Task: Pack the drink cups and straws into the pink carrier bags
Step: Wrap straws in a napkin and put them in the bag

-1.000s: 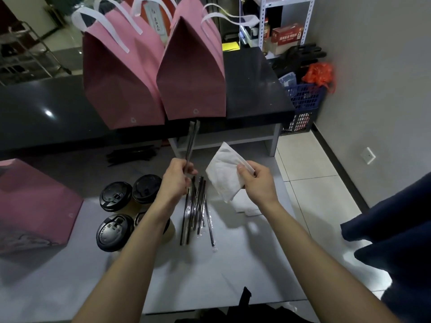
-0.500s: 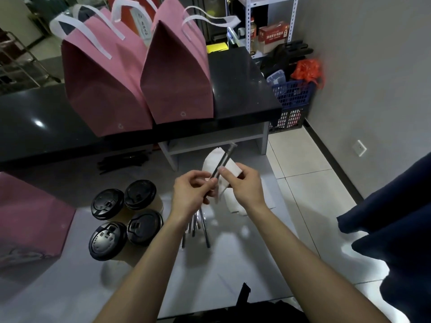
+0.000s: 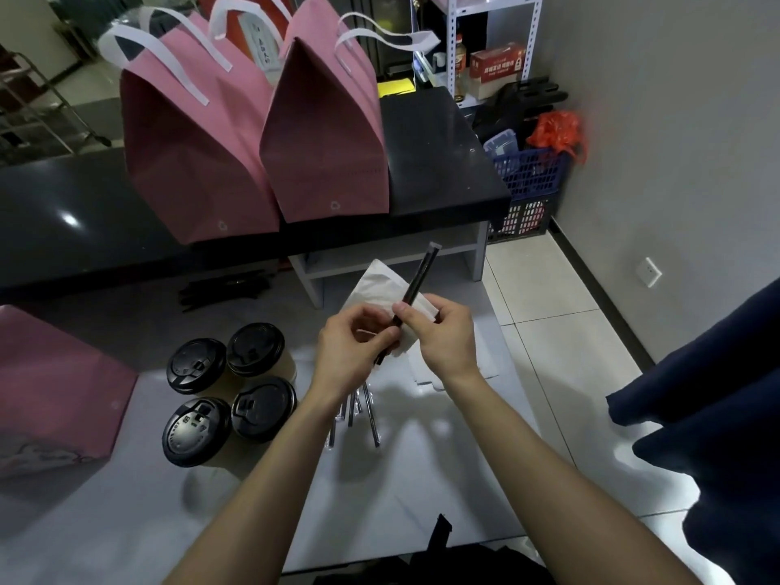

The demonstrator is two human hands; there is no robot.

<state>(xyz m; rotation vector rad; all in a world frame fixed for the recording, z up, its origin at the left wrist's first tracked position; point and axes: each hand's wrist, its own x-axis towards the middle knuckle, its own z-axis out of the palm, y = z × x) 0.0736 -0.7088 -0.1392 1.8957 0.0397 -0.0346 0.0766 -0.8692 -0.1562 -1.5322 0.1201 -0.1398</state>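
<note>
Both hands meet above the white table (image 3: 422,479). My right hand (image 3: 439,335) pinches a white napkin (image 3: 382,289) together with a dark wrapped straw (image 3: 418,280) that points up and away. My left hand (image 3: 354,352) grips the same straw lower down. Several more wrapped straws (image 3: 363,411) lie on the table under my hands. Several brown cups with black lids (image 3: 230,388) stand to the left. Two pink carrier bags (image 3: 198,162) (image 3: 329,149) with white handles stand upright on the black counter; a third pink bag (image 3: 50,382) sits at the far left on the table.
A black counter (image 3: 434,158) runs across the back with a shelf beneath. More napkins (image 3: 481,361) lie under my right wrist. A blue crate (image 3: 527,183), a metal shelving rack (image 3: 485,35) and a grey wall are at the right. A dark blue cloth (image 3: 717,415) hangs at the right edge.
My left hand lifted a straw from the pile and brought it to my right hand, which holds the napkin. Both hands now grip straw and napkin together.
</note>
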